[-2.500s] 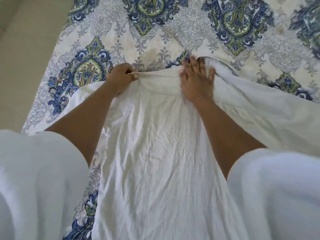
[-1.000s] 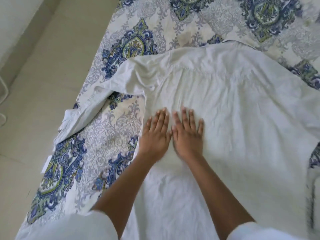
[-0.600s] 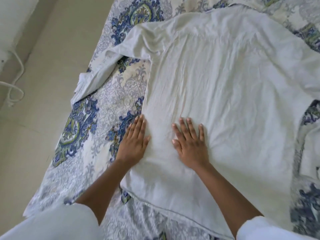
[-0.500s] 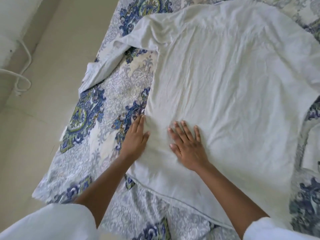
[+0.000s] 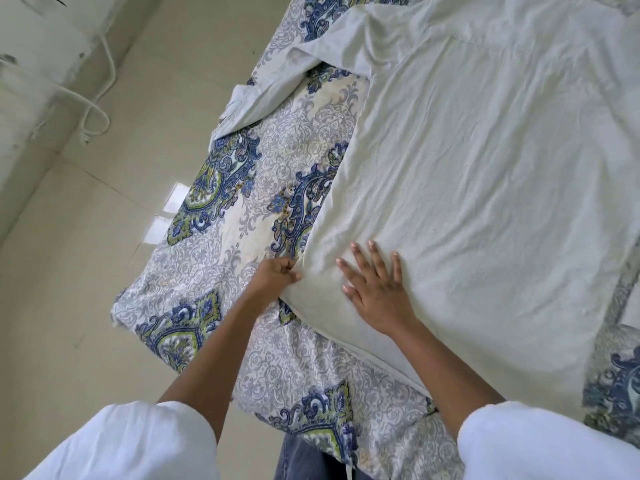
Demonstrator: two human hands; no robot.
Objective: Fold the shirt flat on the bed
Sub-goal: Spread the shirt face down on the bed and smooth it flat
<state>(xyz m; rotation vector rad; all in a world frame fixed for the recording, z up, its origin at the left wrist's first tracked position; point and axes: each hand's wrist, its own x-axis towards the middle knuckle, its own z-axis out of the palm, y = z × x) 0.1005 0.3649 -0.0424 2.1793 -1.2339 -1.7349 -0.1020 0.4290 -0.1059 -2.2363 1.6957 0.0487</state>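
Your left hand (image 5: 275, 277) is curled shut on the side edge of the white shirt (image 5: 485, 188), pinching the cloth near its lower left corner. Your right hand (image 5: 375, 289) lies flat on the shirt just beside it, fingers spread and apart, pressing down without gripping anything. The shirt is spread over the bed (image 5: 242, 209), which wears a cover patterned in blue, green and grey; its hem runs slantwise between your forearms. One sleeve (image 5: 277, 81) trails off to the left toward the bed's edge. No lettering or label can be read on the shirt or the cover. On the pale floor (image 5: 69, 271) a white cable (image 5: 100, 109) loops near the wall.
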